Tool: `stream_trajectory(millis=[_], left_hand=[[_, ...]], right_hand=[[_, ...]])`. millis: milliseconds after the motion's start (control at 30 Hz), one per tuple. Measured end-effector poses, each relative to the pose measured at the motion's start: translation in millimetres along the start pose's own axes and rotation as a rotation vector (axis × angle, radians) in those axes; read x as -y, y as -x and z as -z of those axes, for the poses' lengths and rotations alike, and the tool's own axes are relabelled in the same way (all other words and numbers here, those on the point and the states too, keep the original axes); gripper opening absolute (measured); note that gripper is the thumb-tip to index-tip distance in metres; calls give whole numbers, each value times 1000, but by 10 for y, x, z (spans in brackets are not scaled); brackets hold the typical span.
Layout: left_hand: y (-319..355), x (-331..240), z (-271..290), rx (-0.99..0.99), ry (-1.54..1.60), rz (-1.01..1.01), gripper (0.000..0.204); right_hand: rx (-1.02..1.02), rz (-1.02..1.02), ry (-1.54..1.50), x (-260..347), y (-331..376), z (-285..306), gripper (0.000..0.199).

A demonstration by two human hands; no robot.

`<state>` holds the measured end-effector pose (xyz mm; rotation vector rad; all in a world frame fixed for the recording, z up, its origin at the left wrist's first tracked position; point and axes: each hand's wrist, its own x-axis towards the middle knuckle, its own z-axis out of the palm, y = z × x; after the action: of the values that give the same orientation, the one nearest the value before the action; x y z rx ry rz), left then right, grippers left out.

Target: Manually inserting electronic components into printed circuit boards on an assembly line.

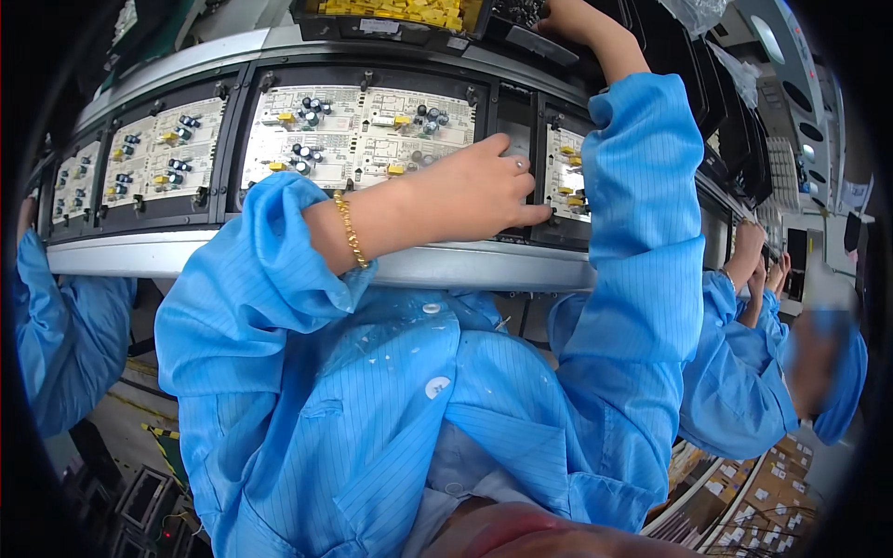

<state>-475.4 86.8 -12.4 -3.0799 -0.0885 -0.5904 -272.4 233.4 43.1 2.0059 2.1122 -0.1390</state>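
Note:
My left hand [484, 191], with a ring and a gold bracelet, reaches palm down across the near right part of a black carrier frame [244, 139]. Its fingers bend down at the bar beside the narrow gap, and what lies under them is hidden. In that frame sit pale circuit boards [307, 135] with dark round capacitors and yellow parts. Up at the far right, my right hand [577, 20] reaches into a black bin [535, 42] of small dark parts. Its fingertips are cut off or hidden there, so its grip does not show.
A bin of yellow parts [395, 11] stands beyond the frames. More carriers with boards [163, 149] line the left, and another board [566, 172] sits by my right sleeve. A metal rail [419, 267] runs along the near side. Co-workers' sleeves [70, 325] flank me on both sides.

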Motion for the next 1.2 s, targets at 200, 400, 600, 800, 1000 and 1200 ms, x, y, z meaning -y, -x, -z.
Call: stream_trajectory(millis=[200,400,600,800,1000,1200], left_hand=[[-50,-2,-74,17,-17,-6,28],[-114,-1,-107,-95,-3,-39,14],[-70,24,-98,29,86,-47,6],[-26,87,-4,93,148,-38,6],[-59,118,-35,69,176,-60,6],[-136,152,-46,84,204,-99,6]], right_hand=[[-186,93,62,-206,-280,-247,25],[-147,50,-22,-1,-132,-179,23],[-169,70,-9,-236,-294,-344,22],[-376,185,-108,-138,-177,-230,18],[-518,208,-213,-173,-172,-242,15],[-608,224,-273,-336,-164,-294,16]])
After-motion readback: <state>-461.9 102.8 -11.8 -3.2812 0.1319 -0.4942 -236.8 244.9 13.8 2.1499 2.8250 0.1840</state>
